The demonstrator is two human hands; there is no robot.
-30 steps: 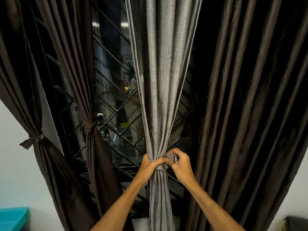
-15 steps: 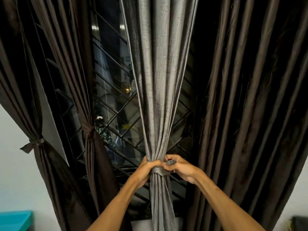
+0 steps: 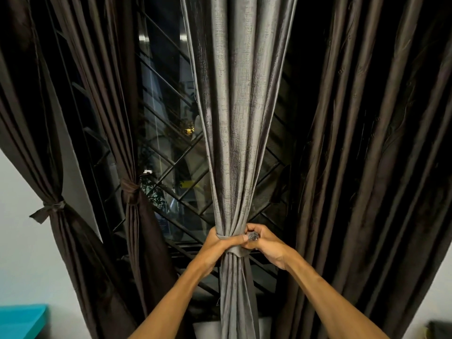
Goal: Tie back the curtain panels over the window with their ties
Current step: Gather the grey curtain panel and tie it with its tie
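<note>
A grey curtain panel (image 3: 241,118) hangs in the middle, gathered into a narrow bunch at waist height. A grey tie (image 3: 236,250) wraps around the bunch. My left hand (image 3: 215,248) grips the gathered panel from the left, thumb across the tie. My right hand (image 3: 265,244) pinches the tie's end at the right side of the bunch. Two dark brown panels at the left are tied: one with a bow (image 3: 50,210), one with a knot (image 3: 130,192). A wide dark brown panel (image 3: 371,167) hangs loose at the right.
Behind the curtains is a dark window with a diagonal metal grille (image 3: 176,167). White wall (image 3: 22,241) shows at the lower left, with a teal surface (image 3: 20,320) in the corner. A dark object (image 3: 440,329) sits at the lower right edge.
My right hand has dropped lower and turned, wrist now pointing down to the right, still at the tie. The tie sits tighter around the grey bunch. The left hand keeps its grip.
</note>
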